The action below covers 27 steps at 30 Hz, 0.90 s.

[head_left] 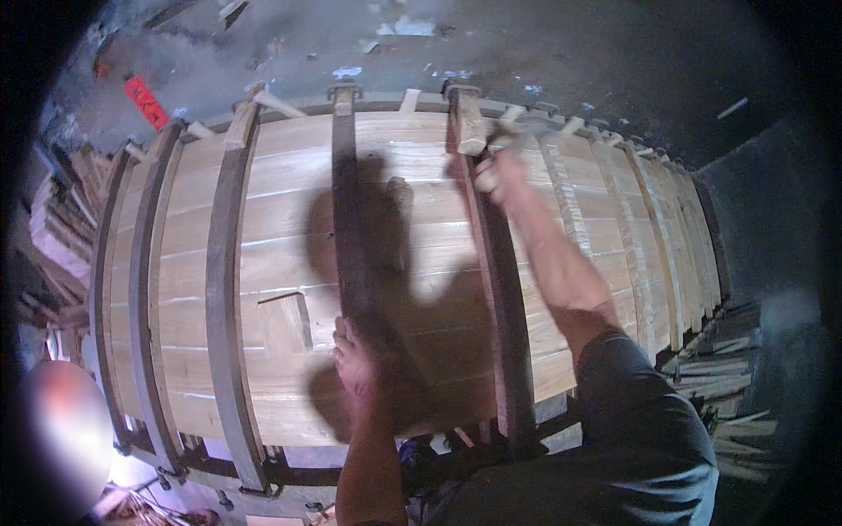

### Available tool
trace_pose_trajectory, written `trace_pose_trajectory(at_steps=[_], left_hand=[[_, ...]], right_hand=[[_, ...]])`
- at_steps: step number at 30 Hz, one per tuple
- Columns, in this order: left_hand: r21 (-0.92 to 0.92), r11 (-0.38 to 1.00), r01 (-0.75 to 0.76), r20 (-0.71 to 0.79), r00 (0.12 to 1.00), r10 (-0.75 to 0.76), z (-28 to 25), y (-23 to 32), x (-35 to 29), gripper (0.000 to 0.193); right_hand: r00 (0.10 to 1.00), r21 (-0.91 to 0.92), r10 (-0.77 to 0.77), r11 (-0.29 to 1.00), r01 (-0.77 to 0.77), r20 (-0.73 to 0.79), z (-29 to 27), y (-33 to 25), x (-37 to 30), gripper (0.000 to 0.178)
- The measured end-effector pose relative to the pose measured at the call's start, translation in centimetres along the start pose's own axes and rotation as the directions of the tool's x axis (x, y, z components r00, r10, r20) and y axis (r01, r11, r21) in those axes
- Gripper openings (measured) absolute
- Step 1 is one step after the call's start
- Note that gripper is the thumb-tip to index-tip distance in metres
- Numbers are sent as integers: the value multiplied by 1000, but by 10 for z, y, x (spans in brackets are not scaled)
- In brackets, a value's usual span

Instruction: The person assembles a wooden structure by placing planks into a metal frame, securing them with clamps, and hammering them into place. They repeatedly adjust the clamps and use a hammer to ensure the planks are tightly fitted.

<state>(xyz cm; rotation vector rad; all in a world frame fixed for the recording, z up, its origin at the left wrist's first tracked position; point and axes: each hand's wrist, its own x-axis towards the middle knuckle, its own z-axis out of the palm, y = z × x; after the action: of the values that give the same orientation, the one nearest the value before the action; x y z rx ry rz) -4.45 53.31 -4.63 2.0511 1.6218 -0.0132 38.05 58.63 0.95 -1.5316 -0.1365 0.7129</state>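
Note:
A wide panel of pale boards (289, 202) lies before me, crossed by dark wooden clamp bars. My left hand (353, 355) is at the lower part of one clamp bar (345, 167), fingers bent against its left side. Farther up and to the right, my right hand (504, 171) is closed round a pale-ended thing, blurred by motion; its kind is unclear. It is beside the top of another clamp bar (504, 307), where a pale wooden block (471, 136) sits. A small flat wood piece (285, 320) rests on the boards left of my left hand.
More clamp bars (226, 263) cross the panel at left, and pale battens (618, 210) at right. Wood wedges (410, 100) stick out along the far edge. Stacked timber (715, 377) stands at right, more scrap wood (61, 228) at left. A red strip (146, 103) is beyond the panel.

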Motion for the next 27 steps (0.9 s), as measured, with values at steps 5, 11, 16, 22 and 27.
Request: trace_pose_trajectory(at_steps=[5,11,16,22,27], left_hand=[[0,1000,-18,-61,998,18,6,-4,2,83],[3,1000,17,-94,995,-17,2,3,-2,83],[14,1000,2,-75,997,-1,-2,1,-5,82],[-41,999,3,3,1000,-3,-7,-2,-3,85],[-35,999,-26,-22,999,25,10,-19,2,85]], right_hand=[[895,51,348,925,-376,280,37,49,-98,11],[879,-456,140,885,96,457,38,-8,-157,22],[266,-336,-311,-198,921,912,108,-60,-149,30],[-5,-183,-374,-466,866,928,196,-62,-101,29],[848,-742,-18,-494,453,530,75,-90,-52,30]])
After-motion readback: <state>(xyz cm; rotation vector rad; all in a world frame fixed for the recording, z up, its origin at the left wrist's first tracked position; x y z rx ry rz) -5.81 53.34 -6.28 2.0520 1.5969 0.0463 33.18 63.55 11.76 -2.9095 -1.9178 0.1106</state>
